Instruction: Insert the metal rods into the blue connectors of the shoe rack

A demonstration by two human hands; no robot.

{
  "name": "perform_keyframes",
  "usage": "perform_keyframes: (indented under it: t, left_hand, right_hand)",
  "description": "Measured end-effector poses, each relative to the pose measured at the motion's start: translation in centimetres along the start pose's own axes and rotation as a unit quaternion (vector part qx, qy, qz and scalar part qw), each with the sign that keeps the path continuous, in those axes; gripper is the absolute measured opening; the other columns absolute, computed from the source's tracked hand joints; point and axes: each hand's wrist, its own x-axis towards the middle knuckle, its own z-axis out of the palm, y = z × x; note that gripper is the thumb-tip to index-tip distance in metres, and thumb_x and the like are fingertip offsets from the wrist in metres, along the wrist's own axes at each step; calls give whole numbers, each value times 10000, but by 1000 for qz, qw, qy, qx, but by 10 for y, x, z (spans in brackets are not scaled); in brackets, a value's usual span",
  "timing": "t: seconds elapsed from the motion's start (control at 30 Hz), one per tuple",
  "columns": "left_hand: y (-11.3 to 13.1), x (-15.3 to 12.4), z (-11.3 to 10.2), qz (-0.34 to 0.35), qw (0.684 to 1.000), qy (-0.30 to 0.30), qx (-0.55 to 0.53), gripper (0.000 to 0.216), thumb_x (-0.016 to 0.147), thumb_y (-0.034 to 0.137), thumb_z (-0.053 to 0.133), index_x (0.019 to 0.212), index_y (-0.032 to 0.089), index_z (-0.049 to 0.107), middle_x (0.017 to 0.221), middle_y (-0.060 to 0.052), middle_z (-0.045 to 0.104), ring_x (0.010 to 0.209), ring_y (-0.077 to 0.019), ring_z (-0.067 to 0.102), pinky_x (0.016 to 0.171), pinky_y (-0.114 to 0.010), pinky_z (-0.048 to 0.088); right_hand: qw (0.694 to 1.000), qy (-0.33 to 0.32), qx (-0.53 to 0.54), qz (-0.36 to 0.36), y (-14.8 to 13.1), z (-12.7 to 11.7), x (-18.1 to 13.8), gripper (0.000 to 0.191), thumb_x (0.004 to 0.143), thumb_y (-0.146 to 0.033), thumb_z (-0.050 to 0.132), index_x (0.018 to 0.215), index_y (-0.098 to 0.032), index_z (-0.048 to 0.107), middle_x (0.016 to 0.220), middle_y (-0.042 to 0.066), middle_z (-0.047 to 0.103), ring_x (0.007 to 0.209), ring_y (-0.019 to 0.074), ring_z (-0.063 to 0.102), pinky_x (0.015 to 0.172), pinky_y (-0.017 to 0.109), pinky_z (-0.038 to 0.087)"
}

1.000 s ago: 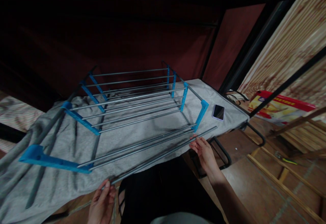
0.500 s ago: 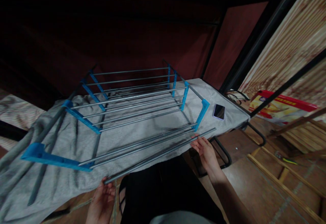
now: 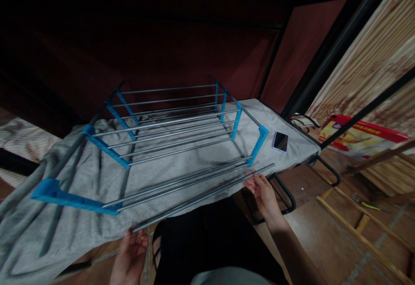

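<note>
My left hand [image 3: 130, 252] is closed on the near-left end of a thin grey metal tube [image 3: 199, 199]. My right hand [image 3: 261, 188] pinches the same tube closer to its far-right end, which sticks out past the fingers. The tube slants along the front edge of a grey cloth [image 3: 181, 155]. Just beyond it lies a rack [image 3: 168, 123] of metal rods joined by blue plastic brackets [image 3: 74, 200]. Two rods [image 3: 181, 186] of the rack run nearly parallel to the held tube. Whether one tube or two lie together in my hands is hard to tell.
A phone [image 3: 280, 142] rests on the cloth right of the rack. On the floor at right are a red and yellow box [image 3: 363, 133], a wooden ladder-like frame [image 3: 363, 222] and a yellow-handled tool [image 3: 370, 206]. Dark red panels [image 3: 181, 51] stand behind.
The view has shifted slightly, so the rack and phone appear a little to the right. Both hands keep their hold on the tube, which looks almost unmoved.
</note>
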Motion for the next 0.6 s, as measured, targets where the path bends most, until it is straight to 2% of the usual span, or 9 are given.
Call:
perform_keyframes:
  t: [0.2, 0.6]
  left_hand:
    - [-2, -5, 4, -7, 999, -1, -46, 70, 868, 187, 695, 801, 198, 680, 761, 8, 721, 641, -115, 659, 585, -197, 576]
    - [-9, -16, 15, 7, 997, -55, -60, 184, 906, 38, 590, 908, 167, 720, 925, -34, 772, 793, -111, 741, 749, -193, 608]
  right_hand:
    - [1000, -6, 1, 5, 2, -3, 1, 339, 676, -342, 910, 832, -239, 628, 805, -37, 695, 713, 118, 684, 765, 262, 618]
    - [1000, -2, -25, 15, 17, -18, 8, 343, 667, -339, 910, 841, -227, 637, 842, -20, 703, 761, 135, 705, 812, 288, 628]
